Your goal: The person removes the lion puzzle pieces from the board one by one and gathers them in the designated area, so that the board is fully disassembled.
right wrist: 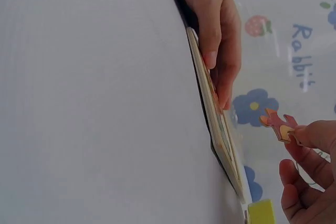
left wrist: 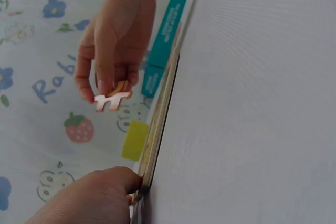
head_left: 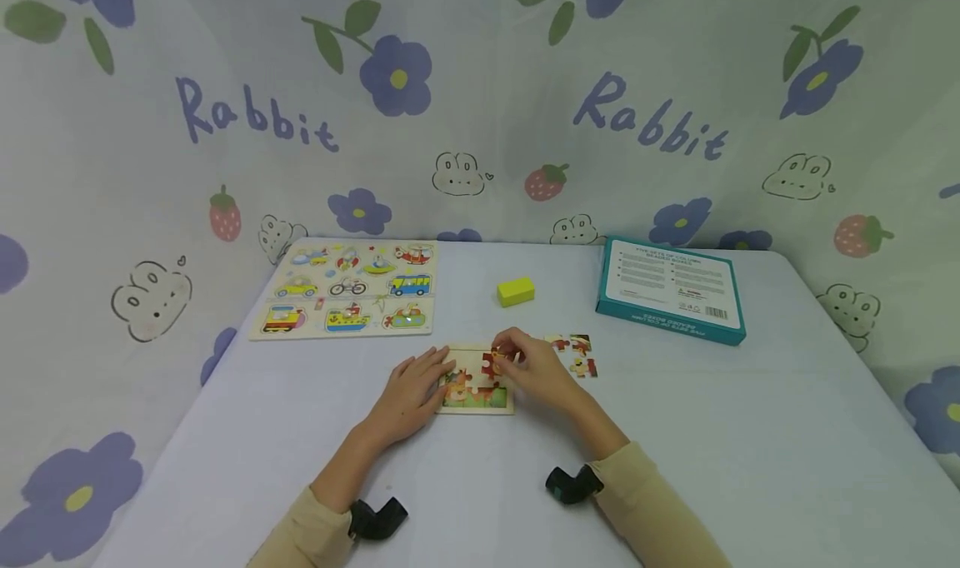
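A small wooden jigsaw board (head_left: 480, 411) lies on the table in front of me, with printed pieces set along its lower and left part. My left hand (head_left: 407, 393) rests on the board's left side, fingers extended over it and thumb near the lower edge. Between thumb and fingertips, my right hand (head_left: 542, 374) pinches a red and orange jigsaw piece (right wrist: 278, 124). The wrist views show this piece raised above the board, its pale underside (left wrist: 111, 100) visible in the left one. Several loose jigsaw pieces (head_left: 581, 366) lie just right of the board, partly behind my right hand.
A wooden picture puzzle of vehicles (head_left: 367, 287) lies at the back left. A yellow block (head_left: 516, 291) stands behind the board, and a flat teal box (head_left: 671, 289) lies at the back right. Behind the table hangs a patterned cloth (head_left: 480, 93).
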The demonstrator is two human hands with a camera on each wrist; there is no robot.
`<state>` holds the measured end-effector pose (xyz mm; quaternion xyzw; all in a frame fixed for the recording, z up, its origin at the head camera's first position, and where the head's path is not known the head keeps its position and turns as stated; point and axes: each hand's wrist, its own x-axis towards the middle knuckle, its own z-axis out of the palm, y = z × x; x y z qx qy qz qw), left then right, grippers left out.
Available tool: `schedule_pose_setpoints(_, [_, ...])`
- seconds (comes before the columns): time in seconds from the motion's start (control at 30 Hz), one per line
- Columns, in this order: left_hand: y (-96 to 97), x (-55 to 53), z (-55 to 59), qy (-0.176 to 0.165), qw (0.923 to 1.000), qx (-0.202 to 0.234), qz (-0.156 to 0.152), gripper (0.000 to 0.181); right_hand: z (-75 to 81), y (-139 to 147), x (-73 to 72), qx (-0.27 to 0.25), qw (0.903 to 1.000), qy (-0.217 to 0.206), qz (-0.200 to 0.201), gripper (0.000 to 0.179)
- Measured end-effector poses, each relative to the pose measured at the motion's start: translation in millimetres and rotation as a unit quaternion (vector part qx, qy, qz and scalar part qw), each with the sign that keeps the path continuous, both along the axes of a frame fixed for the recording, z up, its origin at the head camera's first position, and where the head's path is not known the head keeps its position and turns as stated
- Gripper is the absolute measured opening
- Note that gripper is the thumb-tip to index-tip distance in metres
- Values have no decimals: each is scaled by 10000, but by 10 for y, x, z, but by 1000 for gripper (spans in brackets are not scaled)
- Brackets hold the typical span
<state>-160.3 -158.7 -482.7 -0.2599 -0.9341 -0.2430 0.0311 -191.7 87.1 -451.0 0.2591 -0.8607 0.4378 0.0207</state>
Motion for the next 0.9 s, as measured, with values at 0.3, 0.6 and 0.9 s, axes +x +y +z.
schedule_pose_setpoints(0.3, [3, 4, -11, 7, 10000, -41, -13, 41, -6, 255, -11, 36, 9993, -179, -336, 25])
schedule_pose_setpoints(0.6, [2, -5, -9, 8, 10000, -36, -33, 41, -74, 494, -35, 211, 9966, -526, -592, 24])
schedule_pose_setpoints(0.9, [1, -11, -6, -18, 10000, -50, -17, 42, -150, 556, -56, 224, 9974, -432, -529, 24])
